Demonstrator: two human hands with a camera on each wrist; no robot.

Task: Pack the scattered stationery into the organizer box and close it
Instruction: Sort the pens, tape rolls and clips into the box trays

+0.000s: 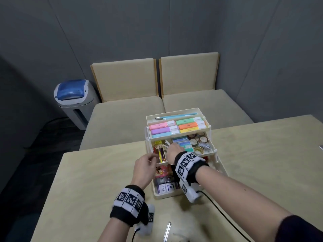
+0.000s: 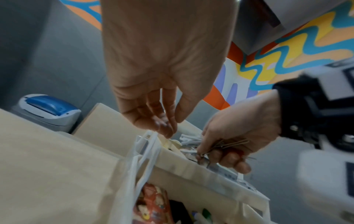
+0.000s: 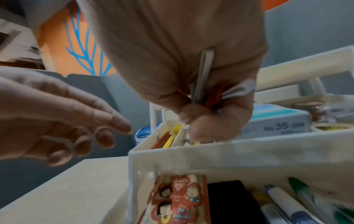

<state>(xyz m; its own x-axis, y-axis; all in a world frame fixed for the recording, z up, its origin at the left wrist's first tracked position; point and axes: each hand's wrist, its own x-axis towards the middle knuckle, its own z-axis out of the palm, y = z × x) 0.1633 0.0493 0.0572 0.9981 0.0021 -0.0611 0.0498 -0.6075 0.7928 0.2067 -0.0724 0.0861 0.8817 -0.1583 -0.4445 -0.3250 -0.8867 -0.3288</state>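
Right hand (image 3: 191, 84) grip pinching bundle of thin metal clips (image 2: 226, 145), seemingly, over organizer box (image 1: 181, 155); left hand (image 1: 144, 169) loosely spread.

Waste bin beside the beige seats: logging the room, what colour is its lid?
Blue, on a light grey waste bin; the head view shows it best.

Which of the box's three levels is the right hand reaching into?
The middle tray, the one with pencils and tape rolls. The top tray holds pastel highlighters; the bottom sits beneath the wrists.

Six highlighters (image 1: 176, 127) in the top tray — two chairs (image 1: 155, 79), one bin (image 1: 74, 100).
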